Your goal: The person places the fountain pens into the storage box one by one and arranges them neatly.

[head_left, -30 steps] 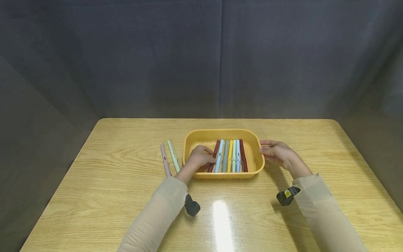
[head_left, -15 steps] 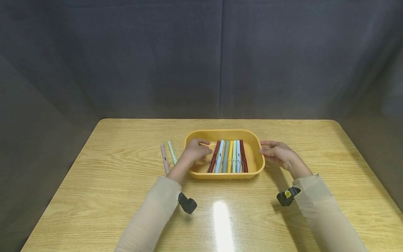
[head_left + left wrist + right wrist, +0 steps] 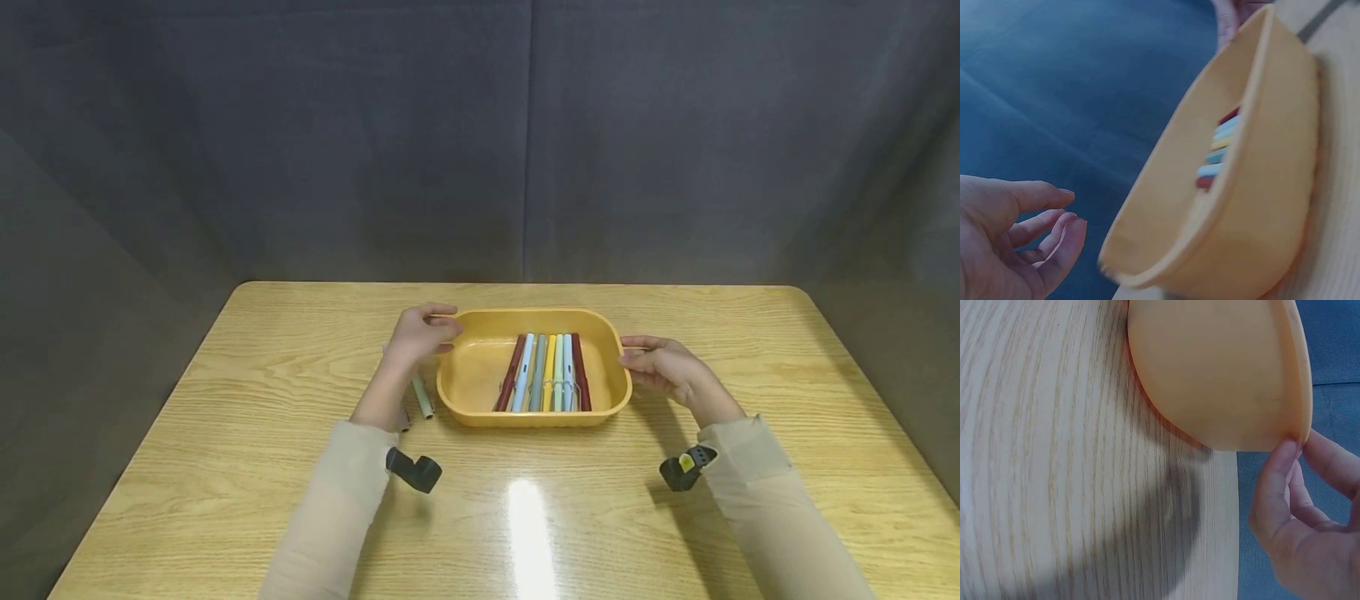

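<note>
My right hand (image 3: pixel 663 365) pinches the right end rim of a yellow plastic tray (image 3: pixel 536 419), the thumb on the outer wall in the right wrist view. Inside the tray several clip pens lie side by side, among them a yellow pen (image 3: pixel 549 371), a light blue pen (image 3: pixel 522 372) and a dark red pen (image 3: pixel 581 372). My left hand (image 3: pixel 422 333) is over the tray's back left corner with nothing in it; its fingers are loosely bent and apart from the rim in the left wrist view. Under the left wrist lie a green pen (image 3: pixel 422 396) and a mauve pen (image 3: pixel 406 419), partly hidden.
The tray stands on a wooden table (image 3: pixel 247 433) near its back edge. Dark curtains (image 3: pixel 375 150) enclose the back and both sides. A bright light reflection (image 3: pixel 531 533) shows on the tabletop in front of the tray.
My left hand has let go by the pens in the tray, lifted out and moved left and back past the rim. The right hand stays on the tray's right end.
</note>
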Demonstrator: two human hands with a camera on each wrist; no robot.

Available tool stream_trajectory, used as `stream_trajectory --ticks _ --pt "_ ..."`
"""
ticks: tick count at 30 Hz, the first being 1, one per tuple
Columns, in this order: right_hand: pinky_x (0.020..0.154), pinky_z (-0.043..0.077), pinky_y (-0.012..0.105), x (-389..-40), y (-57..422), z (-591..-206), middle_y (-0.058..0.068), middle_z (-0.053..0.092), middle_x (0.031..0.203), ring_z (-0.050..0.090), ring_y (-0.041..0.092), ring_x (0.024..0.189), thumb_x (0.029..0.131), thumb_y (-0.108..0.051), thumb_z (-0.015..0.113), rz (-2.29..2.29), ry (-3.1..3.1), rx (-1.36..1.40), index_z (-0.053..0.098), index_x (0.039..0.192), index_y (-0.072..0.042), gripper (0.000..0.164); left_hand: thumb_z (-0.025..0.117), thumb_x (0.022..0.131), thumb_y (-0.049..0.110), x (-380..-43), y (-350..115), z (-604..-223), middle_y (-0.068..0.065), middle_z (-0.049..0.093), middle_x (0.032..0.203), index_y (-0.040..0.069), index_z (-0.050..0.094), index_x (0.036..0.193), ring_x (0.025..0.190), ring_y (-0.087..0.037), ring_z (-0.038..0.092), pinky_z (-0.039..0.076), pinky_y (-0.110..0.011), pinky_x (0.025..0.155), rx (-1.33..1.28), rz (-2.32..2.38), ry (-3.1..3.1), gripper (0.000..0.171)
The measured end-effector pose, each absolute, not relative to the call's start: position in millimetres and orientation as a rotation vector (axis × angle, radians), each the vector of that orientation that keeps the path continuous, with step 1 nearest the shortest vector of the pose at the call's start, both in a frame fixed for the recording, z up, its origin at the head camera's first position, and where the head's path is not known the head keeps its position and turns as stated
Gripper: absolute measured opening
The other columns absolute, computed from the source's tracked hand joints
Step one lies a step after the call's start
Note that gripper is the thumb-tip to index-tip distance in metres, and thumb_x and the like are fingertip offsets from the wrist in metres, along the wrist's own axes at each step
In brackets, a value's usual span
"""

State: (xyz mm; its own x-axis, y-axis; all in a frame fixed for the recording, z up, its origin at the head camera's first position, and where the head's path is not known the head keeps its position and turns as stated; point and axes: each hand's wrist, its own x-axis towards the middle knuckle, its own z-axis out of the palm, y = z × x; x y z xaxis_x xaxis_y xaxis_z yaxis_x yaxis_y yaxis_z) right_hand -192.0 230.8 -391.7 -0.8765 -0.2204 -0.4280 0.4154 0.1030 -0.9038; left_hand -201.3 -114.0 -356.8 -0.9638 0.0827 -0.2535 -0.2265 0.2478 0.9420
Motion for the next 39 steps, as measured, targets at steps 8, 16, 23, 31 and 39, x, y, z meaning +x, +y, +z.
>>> stream_trajectory --ticks 8,16,23,31,39 --pt "0.073 0.057 0.013 -193 231 -393 -0.013 0.065 0.081 0.065 -0.002 0.077 0.093 -0.003 0.056 -1.795 1.951 0.2 0.03 0.141 0.01 0.057 0.056 0.094 0.007 -204 -146 -357 -0.024 0.053 0.133 -0.002 0.046 0.138 0.117 -0.032 0.057 0.059 -0.023 0.086 -0.215 1.811 2.311 0.046" --pt "0.072 0.058 0.015 -193 232 -394 -0.013 0.065 0.081 0.066 -0.001 0.076 0.093 -0.003 0.055 -1.8 1.957 0.167 0.028 0.14 0.012 0.057 0.054 0.095 0.009 -204 -175 -370 -0.026 0.053 0.133 -0.001 0.044 0.139 0.106 -0.023 0.061 0.056 -0.028 0.095 -0.305 1.782 2.333 0.047" --pt "0.072 0.058 0.015 -194 231 -393 -0.013 0.065 0.081 0.065 -0.002 0.075 0.093 -0.005 0.056 -1.781 1.97 0.177 0.026 0.143 0.012 0.06 0.053 0.094 0.008 -200 -192 -381 -0.025 0.053 0.132 -0.002 0.041 0.141 0.098 -0.016 0.063 0.053 -0.032 0.102 -0.378 1.791 2.309 0.05" --pt "0.073 0.058 0.015 -194 232 -393 -0.013 0.066 0.081 0.065 -0.001 0.076 0.094 -0.004 0.055 -1.79 1.949 0.184 0.025 0.143 0.011 0.06 0.052 0.095 0.01 -198 -202 -396 -0.026 0.051 0.136 -0.001 0.039 0.142 0.115 -0.031 0.058 0.053 -0.032 0.101 -0.427 1.71 2.33 0.051" --pt "0.074 0.058 0.014 -193 231 -391 -0.013 0.066 0.081 0.065 -0.002 0.077 0.093 -0.003 0.055 -1.803 1.939 0.18 0.026 0.142 0.012 0.059 0.052 0.093 0.009 -198 -206 -410 -0.026 0.051 0.134 -0.001 0.041 0.141 0.11 -0.028 0.059 0.055 -0.031 0.098 -0.445 1.66 2.33 0.05"
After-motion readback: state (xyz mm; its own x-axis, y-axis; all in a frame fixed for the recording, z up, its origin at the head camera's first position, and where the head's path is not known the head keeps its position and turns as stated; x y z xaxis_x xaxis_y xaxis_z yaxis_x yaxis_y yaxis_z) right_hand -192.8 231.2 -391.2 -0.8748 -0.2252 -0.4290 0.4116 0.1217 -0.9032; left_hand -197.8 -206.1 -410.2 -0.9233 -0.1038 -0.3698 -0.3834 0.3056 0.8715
